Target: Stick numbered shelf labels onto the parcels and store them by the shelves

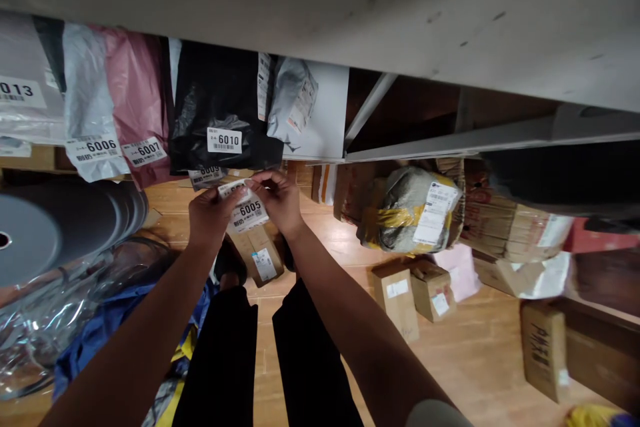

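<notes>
Between my two hands is a strip of white printed labels (pixel 250 213), the lower one reading 6005 and another above it partly covered by my fingers. My left hand (pixel 207 217) is closed, pinching the strip's left side. On the upper right side, my right hand (pixel 280 201) is closed with thumb and fingers on the strip. Just below the labels a small cardboard box (pixel 253 250) with a white shipping label sits near my feet. Behind my hands, a black parcel bag (pixel 215 93) tagged 6010 hangs over the shelf edge.
Along the shelf lie a pink bag (pixel 135 93), a pale bag (pixel 85 80) and a small grey parcel (pixel 295 90). At left stand large grey rolls (pixel 30 233) beside clear plastic. A taped parcel (pixel 425 213) and several cardboard boxes (pixel 397 297) occupy the right.
</notes>
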The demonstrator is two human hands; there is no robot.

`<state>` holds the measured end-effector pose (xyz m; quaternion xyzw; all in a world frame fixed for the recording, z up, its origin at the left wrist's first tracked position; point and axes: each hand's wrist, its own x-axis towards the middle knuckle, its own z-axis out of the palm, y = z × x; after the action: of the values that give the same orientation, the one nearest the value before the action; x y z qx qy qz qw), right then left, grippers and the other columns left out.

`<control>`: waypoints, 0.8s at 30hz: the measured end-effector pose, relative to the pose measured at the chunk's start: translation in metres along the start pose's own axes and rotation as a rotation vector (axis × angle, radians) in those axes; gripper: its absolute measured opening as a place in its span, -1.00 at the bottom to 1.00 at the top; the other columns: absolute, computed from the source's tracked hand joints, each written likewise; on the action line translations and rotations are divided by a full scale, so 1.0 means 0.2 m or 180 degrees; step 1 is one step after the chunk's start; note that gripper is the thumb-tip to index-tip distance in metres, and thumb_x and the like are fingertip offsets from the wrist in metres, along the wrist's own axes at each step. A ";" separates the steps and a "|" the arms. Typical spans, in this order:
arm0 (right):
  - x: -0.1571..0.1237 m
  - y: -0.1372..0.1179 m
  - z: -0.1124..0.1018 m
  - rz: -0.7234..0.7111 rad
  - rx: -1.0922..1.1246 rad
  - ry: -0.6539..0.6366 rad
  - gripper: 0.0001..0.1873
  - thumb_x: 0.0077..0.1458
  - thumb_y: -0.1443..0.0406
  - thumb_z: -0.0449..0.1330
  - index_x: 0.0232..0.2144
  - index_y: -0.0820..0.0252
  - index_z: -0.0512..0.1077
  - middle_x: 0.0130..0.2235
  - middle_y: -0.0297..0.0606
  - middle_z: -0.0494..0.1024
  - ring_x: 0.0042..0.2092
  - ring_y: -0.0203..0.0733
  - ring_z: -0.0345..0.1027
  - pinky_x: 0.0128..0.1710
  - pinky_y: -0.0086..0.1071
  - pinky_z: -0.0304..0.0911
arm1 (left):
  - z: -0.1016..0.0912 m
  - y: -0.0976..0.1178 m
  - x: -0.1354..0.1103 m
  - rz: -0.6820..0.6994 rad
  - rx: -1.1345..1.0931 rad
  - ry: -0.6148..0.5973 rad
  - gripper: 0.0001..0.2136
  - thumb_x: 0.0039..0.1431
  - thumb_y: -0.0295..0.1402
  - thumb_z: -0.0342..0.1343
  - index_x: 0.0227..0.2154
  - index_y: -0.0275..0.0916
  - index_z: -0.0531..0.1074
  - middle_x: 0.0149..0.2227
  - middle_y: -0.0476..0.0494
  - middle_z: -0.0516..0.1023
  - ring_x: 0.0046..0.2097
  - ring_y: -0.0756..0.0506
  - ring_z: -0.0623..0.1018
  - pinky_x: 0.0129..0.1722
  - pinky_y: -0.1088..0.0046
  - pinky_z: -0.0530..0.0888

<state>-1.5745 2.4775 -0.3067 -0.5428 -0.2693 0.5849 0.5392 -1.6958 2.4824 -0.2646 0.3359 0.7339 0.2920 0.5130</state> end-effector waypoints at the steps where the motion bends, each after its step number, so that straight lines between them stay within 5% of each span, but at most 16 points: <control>1: 0.02 0.01 -0.01 -0.0015 0.0034 0.0105 -0.74 -0.09 0.11 0.37 -0.45 0.15 0.47 -0.44 -0.38 0.53 -0.42 -0.34 0.37 -0.41 -0.45 0.31 | -0.01 0.00 0.00 -0.0092 0.0183 -0.0136 -0.65 -0.26 -0.15 0.39 -0.44 -0.31 0.57 -0.49 -0.04 0.56 -0.46 -0.01 0.44 -0.46 0.52 0.36; 7: 0.30 0.00 -0.21 -0.0287 0.0458 0.1379 -0.79 0.01 0.14 0.28 -0.38 0.15 0.44 -0.35 -0.37 0.52 -0.33 -0.35 0.40 -0.35 -0.45 0.35 | -0.12 -0.08 -0.12 -0.0279 0.1250 -0.0840 -0.65 -0.17 -0.05 0.31 -0.56 -0.29 0.51 -0.62 0.02 0.45 -0.52 0.01 0.37 -0.55 0.56 0.23; 13: 0.60 0.04 -0.26 -0.0143 0.0143 0.1350 -0.80 -0.03 0.23 0.31 -0.39 0.17 0.39 -0.41 -0.42 0.45 -0.37 -0.37 0.34 -0.35 -0.47 0.32 | -0.23 -0.30 -0.28 -0.0659 0.1221 -0.1120 -0.66 -0.12 -0.06 0.27 -0.51 -0.29 0.52 -0.57 0.01 0.49 -0.48 -0.03 0.44 -0.51 0.56 0.30; 18: 0.61 0.03 -0.17 -0.0050 -0.0946 0.1577 -0.69 -0.04 0.21 0.34 -0.28 0.19 0.35 -0.39 -0.38 0.43 -0.36 -0.32 0.34 -0.21 -0.35 0.32 | -0.25 -0.36 -0.33 -0.0663 0.1304 -0.1177 -0.66 -0.08 -0.05 0.26 -0.50 -0.29 0.52 -0.56 0.01 0.49 -0.46 -0.04 0.44 -0.47 0.54 0.31; 22: 0.55 -0.04 -0.14 -0.0106 -0.1628 0.2197 -0.38 -0.19 0.21 0.44 -0.10 0.23 0.29 -0.22 -0.21 0.41 -0.18 -0.16 0.36 -0.07 -0.21 0.29 | -0.22 -0.35 -0.35 -0.0725 0.1348 -0.1150 -0.65 -0.11 -0.04 0.27 -0.51 -0.29 0.52 -0.57 0.01 0.49 -0.46 -0.04 0.44 -0.48 0.55 0.32; 24: 0.54 -0.06 -0.15 -0.0532 -0.1926 0.2016 -0.55 -0.11 0.28 0.41 -0.18 0.21 0.34 -0.17 -0.17 0.38 -0.12 -0.14 0.33 -0.02 -0.22 0.27 | -0.19 -0.35 -0.36 -0.0748 0.1323 -0.1167 -0.66 -0.10 -0.06 0.27 -0.51 -0.29 0.51 -0.57 0.02 0.49 -0.45 -0.03 0.44 -0.47 0.56 0.32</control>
<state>-1.5249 2.5724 -0.3420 -0.8048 -0.2929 0.2391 0.4575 -1.7273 2.3806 -0.2668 0.3936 0.7070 0.0086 0.5875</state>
